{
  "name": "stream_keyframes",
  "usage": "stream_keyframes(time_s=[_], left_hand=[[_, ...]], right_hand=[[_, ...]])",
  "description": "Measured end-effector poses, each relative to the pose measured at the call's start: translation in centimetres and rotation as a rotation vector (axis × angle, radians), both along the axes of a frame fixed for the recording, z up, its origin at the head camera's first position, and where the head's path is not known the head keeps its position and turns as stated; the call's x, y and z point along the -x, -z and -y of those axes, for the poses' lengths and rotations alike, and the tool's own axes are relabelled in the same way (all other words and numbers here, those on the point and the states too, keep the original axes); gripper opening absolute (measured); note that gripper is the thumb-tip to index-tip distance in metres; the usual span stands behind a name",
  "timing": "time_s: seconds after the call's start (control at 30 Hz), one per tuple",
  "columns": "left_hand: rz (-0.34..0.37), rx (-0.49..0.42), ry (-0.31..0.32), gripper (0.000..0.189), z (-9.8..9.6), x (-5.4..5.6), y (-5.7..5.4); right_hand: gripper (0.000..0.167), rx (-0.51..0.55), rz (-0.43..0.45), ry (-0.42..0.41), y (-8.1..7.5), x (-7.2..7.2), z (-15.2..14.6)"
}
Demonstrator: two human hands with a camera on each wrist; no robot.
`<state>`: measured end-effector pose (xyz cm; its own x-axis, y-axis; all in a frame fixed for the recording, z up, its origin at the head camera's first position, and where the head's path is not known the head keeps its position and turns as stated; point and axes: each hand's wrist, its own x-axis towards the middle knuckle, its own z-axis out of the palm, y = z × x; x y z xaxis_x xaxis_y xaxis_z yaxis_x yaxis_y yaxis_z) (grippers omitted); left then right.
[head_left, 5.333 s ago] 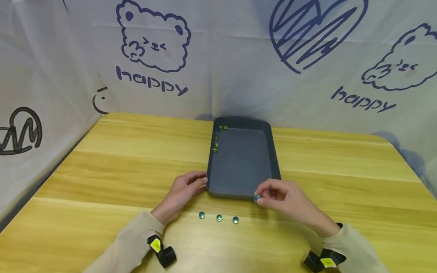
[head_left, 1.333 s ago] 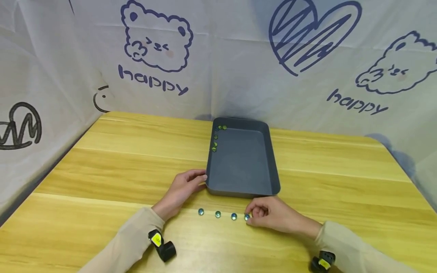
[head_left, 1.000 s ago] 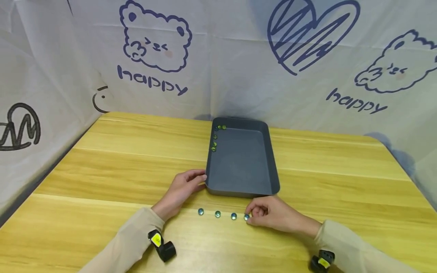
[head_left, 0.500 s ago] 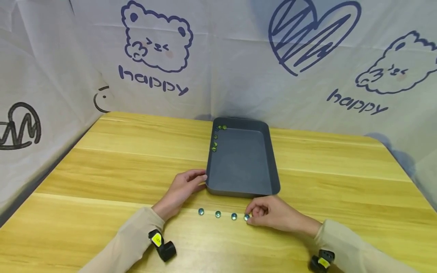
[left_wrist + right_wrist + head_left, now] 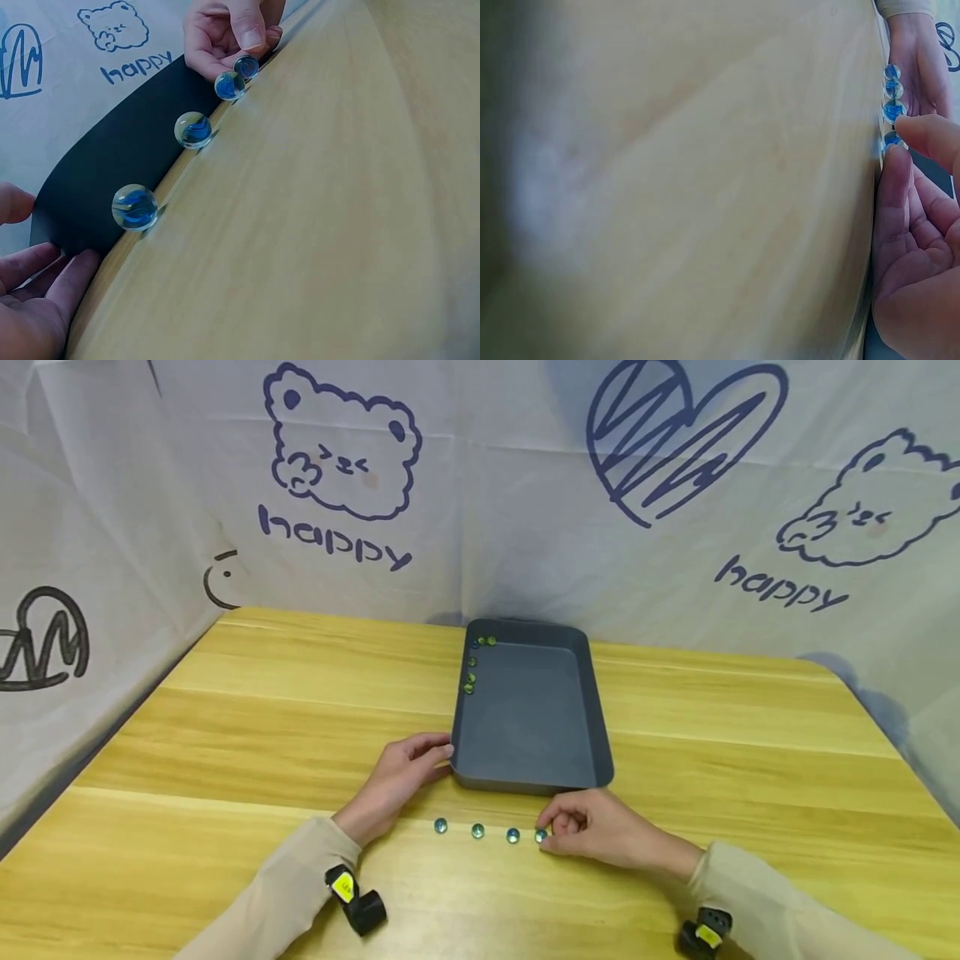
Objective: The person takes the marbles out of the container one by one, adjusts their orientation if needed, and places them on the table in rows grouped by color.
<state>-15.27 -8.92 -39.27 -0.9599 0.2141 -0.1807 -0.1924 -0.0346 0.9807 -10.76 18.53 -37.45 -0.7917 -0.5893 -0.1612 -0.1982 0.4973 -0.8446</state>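
My right hand [image 5: 603, 831] pinches a clear marble with a blue swirl [image 5: 541, 836] between thumb and index finger, low at the wood table. Three similar marbles lie in a row to its left, the leftmost marble [image 5: 135, 208] largest in the left wrist view. Just beyond the row stands a dark grey rectangular tray [image 5: 528, 718]. My left hand [image 5: 393, 785] rests against the tray's near left corner, its fingers fairly straight. Several small yellow-green marbles [image 5: 470, 679] sit inside along the tray's left wall and far left corner, with a darker one [image 5: 476, 644] among them.
A white cloth [image 5: 510, 527] with drawn bears and a heart hangs behind the tray, close to its far end. The wood table [image 5: 300, 727] extends to both sides. Black wrist cameras [image 5: 367, 910] are strapped over both beige sleeves.
Since the oldest frame my right hand has brought its marble from the tray's near right corner down and left, to the row's right end. Over the last second both hands stay nearly still.
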Motion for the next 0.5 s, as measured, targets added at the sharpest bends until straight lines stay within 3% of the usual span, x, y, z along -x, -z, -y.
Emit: stream_keyframes(time_s=[0.5], left_hand=[[0.003,0.012,-0.002,0.035,0.02,-0.01,-0.13]], right_hand=[[0.016,-0.008,-0.003,-0.005,-0.16,0.03,0.05]])
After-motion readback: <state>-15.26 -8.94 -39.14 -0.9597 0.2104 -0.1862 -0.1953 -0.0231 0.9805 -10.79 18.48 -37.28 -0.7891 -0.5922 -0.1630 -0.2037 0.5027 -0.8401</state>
